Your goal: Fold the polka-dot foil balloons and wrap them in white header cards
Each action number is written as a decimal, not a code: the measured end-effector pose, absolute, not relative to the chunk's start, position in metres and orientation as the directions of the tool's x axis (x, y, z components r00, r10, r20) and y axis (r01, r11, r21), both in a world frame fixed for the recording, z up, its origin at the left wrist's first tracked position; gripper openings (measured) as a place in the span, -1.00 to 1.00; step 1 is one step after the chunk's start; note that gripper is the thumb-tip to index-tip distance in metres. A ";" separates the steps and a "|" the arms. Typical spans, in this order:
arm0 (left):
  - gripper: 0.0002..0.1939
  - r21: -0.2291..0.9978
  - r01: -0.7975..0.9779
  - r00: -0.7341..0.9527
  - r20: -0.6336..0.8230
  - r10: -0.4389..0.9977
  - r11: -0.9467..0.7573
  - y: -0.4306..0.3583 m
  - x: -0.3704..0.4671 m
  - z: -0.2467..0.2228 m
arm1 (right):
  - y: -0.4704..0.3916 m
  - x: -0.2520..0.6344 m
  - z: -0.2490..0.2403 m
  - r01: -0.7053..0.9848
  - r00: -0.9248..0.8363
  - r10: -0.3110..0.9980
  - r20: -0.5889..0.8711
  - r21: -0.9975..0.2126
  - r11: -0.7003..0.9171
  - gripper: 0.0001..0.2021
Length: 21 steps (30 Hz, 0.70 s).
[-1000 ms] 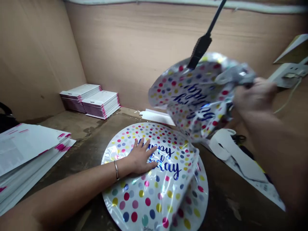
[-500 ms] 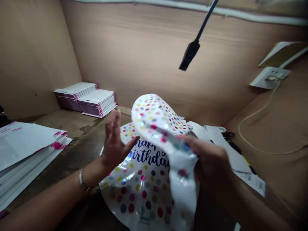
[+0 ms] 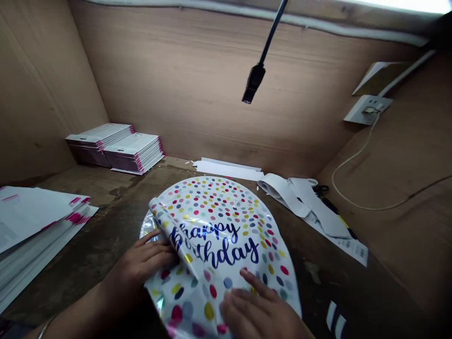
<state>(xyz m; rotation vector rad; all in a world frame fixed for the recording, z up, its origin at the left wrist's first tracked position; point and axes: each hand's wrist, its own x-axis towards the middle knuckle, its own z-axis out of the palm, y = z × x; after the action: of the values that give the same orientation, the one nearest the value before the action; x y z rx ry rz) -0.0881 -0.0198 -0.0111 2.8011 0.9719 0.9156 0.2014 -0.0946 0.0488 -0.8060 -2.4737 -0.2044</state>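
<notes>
A flat, round foil balloon (image 3: 226,214) lies at the front centre of a dark, scuffed worktop (image 3: 353,292), beneath both of the person's hands; its film is thin, white and glossy, scattered with red, yellow, blue, pink and grey dots, and reads "happy birthday" in looping dark blue script; along the left the film folds over in a soft, slanting roll that covers part of the lettering. The left hand (image 3: 151,261) rests against that fold, fingers bent, though whether they pinch the film I cannot tell; a metal bangle (image 3: 45,328) circles the wrist; the right hand (image 3: 261,306), slightly blurred, lies open over the lower part of the balloon, fingers extended and gripping nothing. Smooth, tan wooden walls (image 3: 197,80) box in the worktop; against them at the back left sit two neat stacks of flat white cards (image 3: 136,153) with pink edges, side by side; a looser, fanned pile of larger white sheets (image 3: 38,212) fills the left edge. Behind the balloon lies a long white paper strip (image 3: 229,168); to its right curls a looped white paper band (image 3: 286,193), beside a black-and-yellow tool (image 3: 344,223). A white wall socket (image 3: 353,113) at right holds a pale plug (image 3: 370,110); a black connector (image 3: 253,84) dangles from above.
</notes>
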 end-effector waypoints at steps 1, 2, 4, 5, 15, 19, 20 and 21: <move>-0.74 0.225 0.584 0.626 0.487 0.609 -0.780 -0.020 -0.090 -0.013 | -0.092 0.201 0.044 0.617 -0.657 0.552 0.514 -0.055 0.785 -0.72; -0.71 0.225 0.606 0.626 0.457 0.632 -0.763 -0.019 -0.091 -0.013 | -0.089 0.201 0.039 0.656 -0.624 0.618 0.478 -0.109 0.747 -0.72; -0.72 0.218 0.619 0.652 0.393 0.648 -0.755 -0.015 -0.094 -0.012 | -0.084 0.199 0.034 0.728 -0.554 0.754 0.353 -0.234 0.644 -0.70; -0.73 0.219 0.611 0.679 0.350 0.645 -0.761 -0.013 -0.094 -0.011 | -0.083 0.198 0.033 0.762 -0.517 0.814 0.266 -0.289 0.579 -0.67; -0.72 0.360 0.596 0.745 0.086 0.662 -0.718 -0.006 -0.113 -0.010 | -0.074 0.258 0.017 0.877 -0.425 0.888 -0.177 -0.325 0.355 -0.12; -0.45 0.370 0.616 0.721 0.090 0.687 -0.695 0.007 -0.116 -0.007 | -0.063 0.274 0.006 0.861 -0.398 0.908 -0.130 -0.395 0.321 -0.19; -0.44 0.359 0.606 0.732 0.098 0.674 -0.710 0.011 -0.116 -0.006 | -0.061 0.275 0.006 0.861 -0.389 0.913 -0.122 -0.402 0.313 -0.23; -0.47 0.347 0.590 0.747 0.108 0.656 -0.729 0.015 -0.116 -0.006 | -0.059 0.276 0.006 0.859 -0.387 0.914 -0.122 -0.407 0.310 -0.26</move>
<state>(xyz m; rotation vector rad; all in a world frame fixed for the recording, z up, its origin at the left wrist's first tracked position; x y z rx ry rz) -0.1160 0.0153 -0.0057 2.6564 0.9709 0.3228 0.2762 -0.0591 0.0058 -1.6574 -2.4330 0.6259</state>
